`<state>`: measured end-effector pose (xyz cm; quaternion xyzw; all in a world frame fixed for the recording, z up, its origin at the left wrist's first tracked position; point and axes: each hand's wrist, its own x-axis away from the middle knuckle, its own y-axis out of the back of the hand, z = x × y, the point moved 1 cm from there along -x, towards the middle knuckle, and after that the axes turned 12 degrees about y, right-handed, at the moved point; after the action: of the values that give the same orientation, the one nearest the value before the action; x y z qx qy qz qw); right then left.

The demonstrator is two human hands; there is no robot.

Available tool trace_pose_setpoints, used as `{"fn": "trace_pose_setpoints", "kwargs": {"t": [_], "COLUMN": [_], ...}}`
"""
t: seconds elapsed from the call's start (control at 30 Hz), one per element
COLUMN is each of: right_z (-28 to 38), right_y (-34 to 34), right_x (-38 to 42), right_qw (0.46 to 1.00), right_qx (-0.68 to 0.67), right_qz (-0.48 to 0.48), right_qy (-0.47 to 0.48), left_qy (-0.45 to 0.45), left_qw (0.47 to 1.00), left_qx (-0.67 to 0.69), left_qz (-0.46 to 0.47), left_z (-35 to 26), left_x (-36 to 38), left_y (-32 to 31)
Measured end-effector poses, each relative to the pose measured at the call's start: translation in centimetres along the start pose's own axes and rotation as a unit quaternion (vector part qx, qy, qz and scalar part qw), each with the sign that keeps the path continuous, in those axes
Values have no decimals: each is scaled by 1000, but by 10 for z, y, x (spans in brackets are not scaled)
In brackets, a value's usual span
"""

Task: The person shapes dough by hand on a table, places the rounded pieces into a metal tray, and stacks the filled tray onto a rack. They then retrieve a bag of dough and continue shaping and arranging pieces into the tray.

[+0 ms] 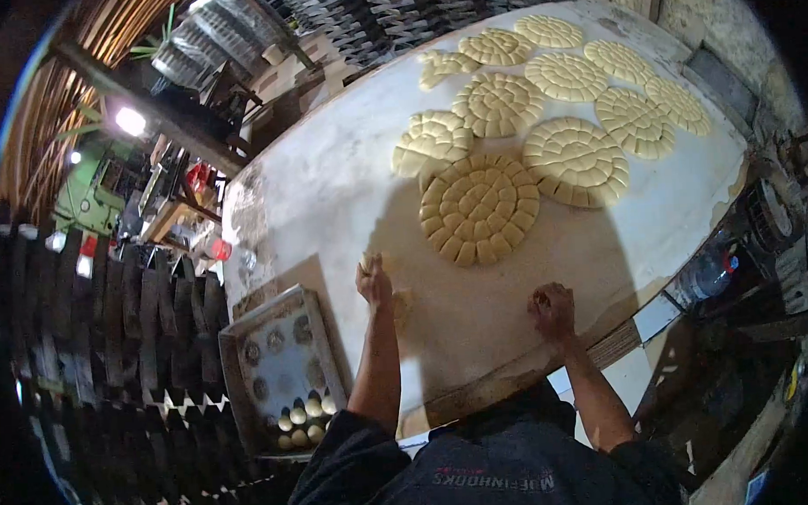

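My left hand point(375, 282) is closed above the pale work table, to the right of a metal tray. Something pale shows at its fingertips, too small to name. My right hand point(553, 310) is curled closed near the table's front edge; whatever its fingers hold, if anything, is hidden. Beyond both hands lies a round slab of dough point(480, 209) cut into many small pieces, touched by neither. At the left edge, the metal tray point(334, 337) carries several dough balls point(298, 416) in its near end, with round marks on its bare bottom.
More scored dough rounds point(576, 160) cover the far right of the table point(313, 193), a partly broken one point(432, 143) among them. Dark stacked racks point(139, 306) stand on the left. A plastic bottle point(707, 277) is beyond the right edge, and a lit lamp point(131, 121) is at upper left.
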<state>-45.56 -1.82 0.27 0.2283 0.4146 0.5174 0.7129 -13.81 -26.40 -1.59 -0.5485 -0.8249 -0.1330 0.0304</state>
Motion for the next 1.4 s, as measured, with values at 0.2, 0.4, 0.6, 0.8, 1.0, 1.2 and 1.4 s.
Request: {"fn": "trace_pose_setpoints", "kwargs": {"t": [0.2,0.4,0.6,0.8,1.0,1.2,1.4], "right_z": [125,193,97,18,78,9,86], "right_y": [-80,-46,-24,-21,-105,-50,-96], "right_x": [27,33,36,-5,-10,-27,-78], "right_qw": [780,817,919,935,930,802,893], "right_qx": [-608,-544,-368,34,-5,-79,-71], "right_qz": [47,7,-69,255,220,293,193], "right_qy": [-140,-190,-124,243,295,515,401], "left_qy": [84,-15,-45,-394,-156,-372,-192], "left_qw": [932,959,997,762,919,727,923], "left_qx": [200,88,54,-499,-322,-562,-331], "left_qz": [289,268,12,125,167,136,-25], "left_z": [-30,20,60,46,2,92,34], "left_x": [183,212,219,178,206,215,163], "left_y": [90,151,202,177,73,163,61]}}
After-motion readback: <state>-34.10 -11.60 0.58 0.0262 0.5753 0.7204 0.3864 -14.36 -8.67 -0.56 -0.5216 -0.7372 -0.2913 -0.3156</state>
